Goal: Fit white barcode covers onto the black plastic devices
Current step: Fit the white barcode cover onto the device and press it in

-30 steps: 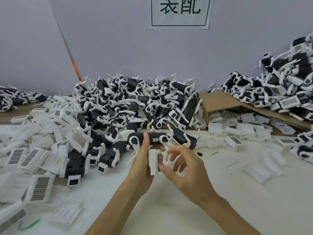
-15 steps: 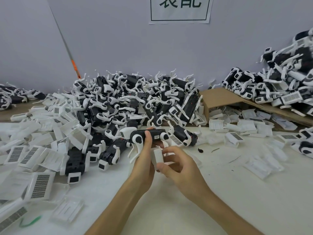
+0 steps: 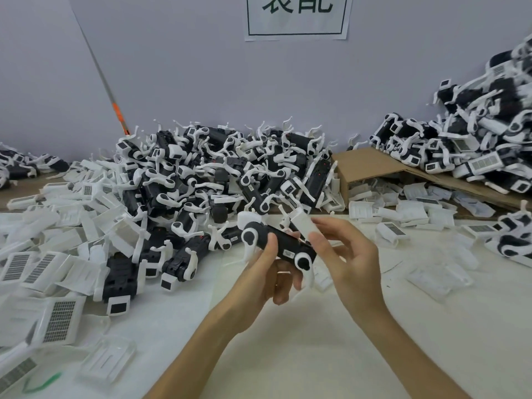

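Observation:
My left hand (image 3: 263,279) grips a black plastic device (image 3: 280,244) with white round joints and white arms, tilted down to the right above the table. My right hand (image 3: 349,259) pinches a white barcode cover (image 3: 302,224) between thumb and fingers, its lower end against the top of the device. A large heap of black and white devices (image 3: 218,180) lies behind my hands. Loose white barcode covers (image 3: 43,269) are spread on the left.
A second pile of devices (image 3: 475,139) rises at the right on a flattened cardboard box (image 3: 371,165), with more covers (image 3: 408,205) below it. Clear plastic pieces (image 3: 437,276) lie right of my hands. A white table surface (image 3: 288,355) and a paper sign (image 3: 298,15) on the wall.
The cover went from below the device up to its top side in my right hand. My left hand tilted the device down to the right.

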`<state>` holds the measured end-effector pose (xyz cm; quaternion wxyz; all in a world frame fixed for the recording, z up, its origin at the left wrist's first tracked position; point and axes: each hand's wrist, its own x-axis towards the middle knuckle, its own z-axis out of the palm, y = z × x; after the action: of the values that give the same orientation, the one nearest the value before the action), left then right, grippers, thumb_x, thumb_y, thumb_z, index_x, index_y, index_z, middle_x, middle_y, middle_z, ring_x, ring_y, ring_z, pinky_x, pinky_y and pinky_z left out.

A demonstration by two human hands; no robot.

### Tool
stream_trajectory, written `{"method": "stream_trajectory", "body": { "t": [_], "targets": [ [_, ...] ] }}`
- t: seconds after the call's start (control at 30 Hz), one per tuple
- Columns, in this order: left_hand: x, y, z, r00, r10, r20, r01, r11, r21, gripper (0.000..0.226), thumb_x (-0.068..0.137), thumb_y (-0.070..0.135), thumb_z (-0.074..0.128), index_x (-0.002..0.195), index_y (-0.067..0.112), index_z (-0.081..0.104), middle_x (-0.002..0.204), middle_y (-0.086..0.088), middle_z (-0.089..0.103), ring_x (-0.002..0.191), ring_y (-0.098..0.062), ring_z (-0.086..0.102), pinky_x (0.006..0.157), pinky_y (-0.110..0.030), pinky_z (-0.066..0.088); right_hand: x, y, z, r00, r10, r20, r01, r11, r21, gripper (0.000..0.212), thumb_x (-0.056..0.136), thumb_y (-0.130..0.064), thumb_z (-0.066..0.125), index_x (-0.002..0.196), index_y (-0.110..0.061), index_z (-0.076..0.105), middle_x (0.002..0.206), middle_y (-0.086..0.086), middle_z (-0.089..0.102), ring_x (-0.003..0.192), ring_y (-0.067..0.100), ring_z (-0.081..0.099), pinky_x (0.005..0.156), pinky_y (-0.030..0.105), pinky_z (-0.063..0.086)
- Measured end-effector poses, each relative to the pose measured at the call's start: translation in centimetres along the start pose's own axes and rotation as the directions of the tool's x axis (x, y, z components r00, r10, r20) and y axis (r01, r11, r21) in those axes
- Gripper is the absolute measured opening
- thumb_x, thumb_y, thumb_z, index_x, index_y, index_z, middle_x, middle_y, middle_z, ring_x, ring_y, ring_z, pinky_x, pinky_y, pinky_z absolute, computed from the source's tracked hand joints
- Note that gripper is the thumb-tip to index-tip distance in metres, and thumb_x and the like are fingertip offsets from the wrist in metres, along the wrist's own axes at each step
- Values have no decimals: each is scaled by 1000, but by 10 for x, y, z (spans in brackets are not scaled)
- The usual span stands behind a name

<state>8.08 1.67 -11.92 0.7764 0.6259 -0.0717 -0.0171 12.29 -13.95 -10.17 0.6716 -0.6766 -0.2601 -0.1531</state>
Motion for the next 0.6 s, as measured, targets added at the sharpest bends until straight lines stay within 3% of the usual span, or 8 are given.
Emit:
{"method": "stream_trajectory", "body": {
  "t": [0.07,0.17,0.47,0.53,0.6],
  "targets": [
    [-1,-4,1,1000,4,-2,-4,998,56,76,86,76,41,123,12,57,75,-13,60,51,-17,37,52,-23,36,-1,0,2,999,3,51,-2,1000,-17,15,86,-41,69,101,-36,73,97,-12,74,94,13,69,74,23,54],
    [-2,-7,0,1000,0,-2,0,993,114,77,85,79,44,131,19,54,74,-11,62,51,-18,36,54,-24,38,-2,1,3,994,38,107,-33,998,-45,15,86,-39,69,100,-35,74,94,-14,74,90,8,69,74,16,51],
    [-5,-7,0,1000,1,2,-2,988,156,60,77,85,51,116,40,58,68,-6,62,47,-15,39,51,-23,41,-2,7,2,976,102,193,-102,995,-9,17,87,-35,68,99,-24,74,91,-7,75,85,12,70,70,19,51],
    [-6,-7,-1,1000,-3,-9,5,989,147,62,74,87,52,108,37,60,66,-5,61,45,-15,39,49,-23,40,-2,7,2,968,109,226,-110,994,-9,15,90,-33,66,96,-22,74,87,-6,74,82,13,70,70,23,52],
    [-7,-7,-2,1000,-14,-5,14,989,150,56,77,85,50,102,37,63,65,-4,61,43,-15,39,47,-22,40,0,8,0,963,109,245,-117,993,18,14,96,-27,63,93,-20,74,80,-9,72,76,6,66,68,19,50]
  ]
}}
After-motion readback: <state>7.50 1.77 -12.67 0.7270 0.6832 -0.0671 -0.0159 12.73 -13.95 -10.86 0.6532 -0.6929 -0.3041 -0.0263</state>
